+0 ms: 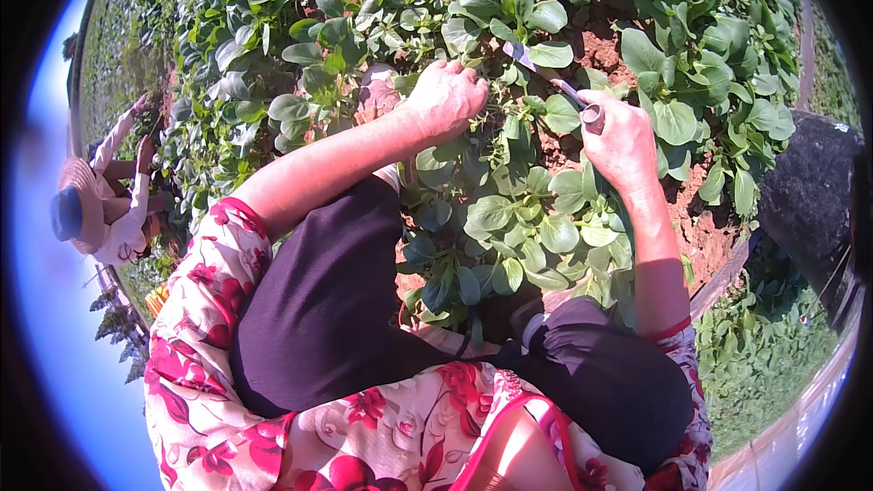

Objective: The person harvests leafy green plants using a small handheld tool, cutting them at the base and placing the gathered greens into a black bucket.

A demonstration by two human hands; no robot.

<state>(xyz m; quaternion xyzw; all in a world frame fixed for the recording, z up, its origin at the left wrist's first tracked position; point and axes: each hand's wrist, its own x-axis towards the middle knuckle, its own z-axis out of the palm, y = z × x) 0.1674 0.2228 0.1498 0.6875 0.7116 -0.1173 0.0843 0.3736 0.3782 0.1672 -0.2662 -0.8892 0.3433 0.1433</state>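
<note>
My left hand (447, 100) is closed in a fist low among the plants, knuckles up. Thin stems and small leaves lie against it, but what its fingers hold is hidden. To its right, my right hand (622, 138) grips a short-handled bladed tool (567, 91). The tool's narrow metal blade points up and left, partly under a leaf, a little away from my left hand. Round-leaved green vegetable plants (523, 218) grow between my arms and around both hands. Another leafy plant (509, 5) stands just beyond the blade.
Reddish soil (600, 45) shows between the plants. My knees in dark trousers (318, 282) are bent close behind the leaves. At the far left a person in a straw hat (86, 205) crouches among the rows. A dark container or bag (805, 209) stands at the right.
</note>
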